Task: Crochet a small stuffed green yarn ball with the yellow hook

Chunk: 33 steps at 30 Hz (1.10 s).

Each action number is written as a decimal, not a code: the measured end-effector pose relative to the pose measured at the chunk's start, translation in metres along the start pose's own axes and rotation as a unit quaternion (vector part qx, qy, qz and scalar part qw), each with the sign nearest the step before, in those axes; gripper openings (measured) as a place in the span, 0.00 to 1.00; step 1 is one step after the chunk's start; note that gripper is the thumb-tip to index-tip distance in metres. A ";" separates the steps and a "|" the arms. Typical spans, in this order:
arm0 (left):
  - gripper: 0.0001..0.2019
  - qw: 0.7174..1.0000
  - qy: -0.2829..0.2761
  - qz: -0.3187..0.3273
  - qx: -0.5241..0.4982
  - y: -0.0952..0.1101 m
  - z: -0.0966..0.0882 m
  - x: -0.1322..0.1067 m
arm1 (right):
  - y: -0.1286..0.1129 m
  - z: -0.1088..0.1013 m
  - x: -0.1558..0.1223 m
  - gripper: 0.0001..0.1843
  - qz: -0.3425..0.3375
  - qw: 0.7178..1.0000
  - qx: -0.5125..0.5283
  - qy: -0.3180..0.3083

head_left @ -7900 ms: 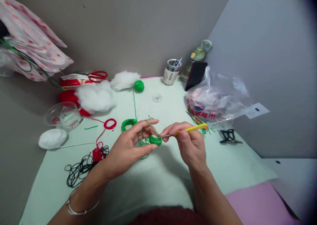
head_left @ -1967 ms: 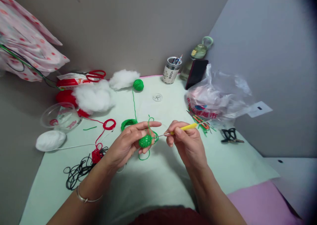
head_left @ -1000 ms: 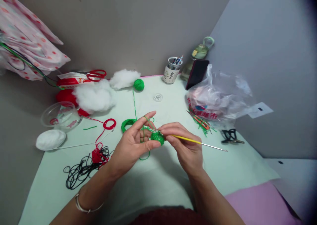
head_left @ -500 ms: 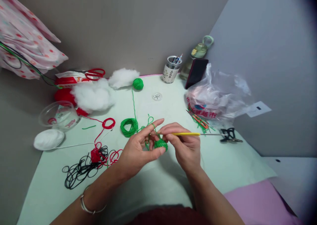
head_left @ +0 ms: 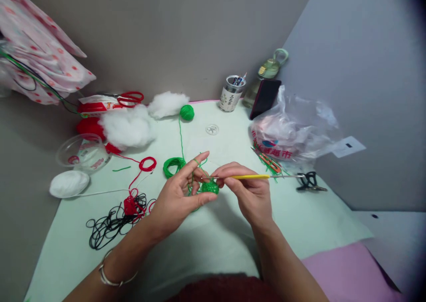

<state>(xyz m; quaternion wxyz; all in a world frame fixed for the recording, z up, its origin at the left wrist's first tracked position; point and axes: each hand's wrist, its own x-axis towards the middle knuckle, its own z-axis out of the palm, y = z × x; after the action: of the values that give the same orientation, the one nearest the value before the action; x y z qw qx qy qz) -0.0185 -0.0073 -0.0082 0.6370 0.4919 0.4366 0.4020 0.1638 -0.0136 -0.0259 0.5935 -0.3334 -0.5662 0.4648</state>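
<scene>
Pinched between the thumb and fingers of my left hand (head_left: pixel 181 195) is a small green crochet piece (head_left: pixel 210 187). Green yarn loops over its raised index finger. My right hand (head_left: pixel 251 195) grips a crochet hook (head_left: pixel 250 177) by its yellow handle, and the metal shaft points left to the top of the piece. Whether a loop sits on the hook tip is too small to tell. A coil of green yarn (head_left: pixel 171 167) lies just beyond my left hand, with a strand running back to a green yarn ball (head_left: pixel 187 112).
On the left are white stuffing (head_left: pixel 128 127), a clear plastic tub (head_left: pixel 84 153), a white yarn ball (head_left: pixel 69 184) and tangled black cord (head_left: pixel 106 229). Red scissors (head_left: pixel 130 99) lie behind. A plastic bag (head_left: pixel 293 129), orange snips (head_left: pixel 270 162), a phone (head_left: pixel 265 99) and a pen can (head_left: pixel 232 93) are to the right.
My left hand and the green crochet piece have shifted slightly left, away from my right hand. The raised index finger has moved left with its yarn. My right hand still holds the hook.
</scene>
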 end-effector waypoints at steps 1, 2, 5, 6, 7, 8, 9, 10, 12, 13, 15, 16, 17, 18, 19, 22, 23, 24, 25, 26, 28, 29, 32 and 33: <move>0.40 1.000 0.000 0.004 0.004 0.000 0.000 -0.001 | 0.001 0.000 0.000 0.07 0.003 1.000 0.015 0.004; 0.39 1.000 -0.001 0.011 0.010 0.000 -0.001 -0.001 | 0.002 0.000 -0.001 0.07 0.011 0.999 0.033 0.007; 0.36 0.999 -0.013 0.034 0.030 0.002 -0.002 -0.002 | 0.006 -0.002 -0.002 0.07 0.038 0.996 0.082 0.007; 0.36 0.998 -0.016 0.038 0.037 0.002 -0.003 -0.002 | 0.006 -0.002 -0.002 0.07 0.043 0.995 0.089 0.006; 0.36 0.998 -0.017 0.039 0.044 0.002 -0.003 -0.002 | 0.006 -0.002 -0.001 0.08 0.047 0.995 0.090 0.004; 0.36 0.998 -0.018 0.038 0.050 0.003 -0.004 -0.002 | 0.006 -0.002 -0.001 0.08 0.048 0.995 0.089 0.002; 0.36 0.998 -0.019 0.038 0.057 0.003 -0.004 -0.002 | 0.005 -0.003 -0.001 0.08 0.047 0.995 0.085 0.000; 0.36 0.997 -0.020 0.039 0.064 0.003 -0.005 -0.002 | 0.005 -0.003 -0.001 0.08 0.044 0.996 0.080 -0.003; 0.36 0.996 -0.021 0.043 0.079 0.002 -0.006 -0.001 | 0.003 -0.004 -0.001 0.08 0.032 0.997 0.065 -0.012; 0.36 0.995 -0.022 0.046 0.087 0.002 -0.006 -0.001 | 0.002 -0.004 -0.001 0.08 0.024 0.998 0.054 -0.017; 0.36 0.993 -0.022 0.051 0.105 0.001 -0.007 -0.001 | 0.000 -0.005 -0.002 0.08 0.008 0.999 0.024 -0.026; 0.36 0.992 -0.020 0.053 0.115 0.001 -0.008 -0.001 | -0.001 -0.005 -0.002 0.09 0.002 1.000 0.009 -0.030; 0.36 0.990 -0.019 0.057 0.124 0.001 -0.008 -0.001 | -0.002 -0.005 -0.002 0.09 -0.005 0.999 -0.007 -0.034; 0.36 0.989 -0.017 0.063 0.135 0.001 -0.008 -0.001 | -0.003 -0.005 -0.002 0.09 -0.011 0.999 -0.024 -0.039; 0.35 0.987 -0.015 0.070 0.146 0.001 -0.008 -0.001 | -0.004 -0.005 -0.001 0.09 -0.019 0.998 -0.041 -0.044; 0.34 0.978 -0.007 0.099 0.185 0.000 -0.008 -0.001 | -0.007 -0.005 -0.001 0.10 -0.049 0.991 -0.104 -0.063; 0.34 0.974 -0.006 0.109 0.200 0.000 -0.008 0.000 | -0.008 -0.005 0.000 0.10 -0.062 0.987 -0.129 -0.073; 0.33 0.969 -0.005 0.120 0.214 -0.001 -0.008 0.001 | -0.008 -0.005 0.000 0.10 -0.077 0.981 -0.156 -0.084; 0.32 0.965 -0.004 0.130 0.227 -0.002 -0.008 0.001 | -0.008 -0.004 0.000 0.09 -0.097 0.973 -0.185 -0.097; 0.31 0.962 -0.003 0.136 0.237 -0.004 -0.009 0.002 | -0.008 -0.004 -0.001 0.10 -0.120 0.963 -0.216 -0.109; 0.31 0.960 0.003 0.137 0.243 -0.006 -0.008 0.004 | -0.005 -0.001 -0.002 0.11 -0.169 0.937 -0.280 -0.122; 0.31 0.962 0.010 0.132 0.237 -0.008 -0.008 0.005 | -0.003 0.000 -0.003 0.11 -0.194 0.922 -0.312 -0.120; 0.32 0.973 0.043 0.113 0.197 -0.011 -0.006 0.005 | 0.005 0.006 -0.006 0.13 -0.266 0.873 -0.400 -0.086; 0.31 0.976 0.053 0.113 0.181 -0.012 -0.005 0.005 | 0.007 0.008 -0.007 0.13 -0.287 0.857 -0.422 -0.072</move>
<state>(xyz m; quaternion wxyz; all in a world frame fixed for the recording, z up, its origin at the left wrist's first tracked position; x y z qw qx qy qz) -0.0214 -0.0037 -0.0212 0.4638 0.6233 0.4765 0.4115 0.1557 -0.0189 -0.0340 0.4607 -0.3402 -0.8197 0.0129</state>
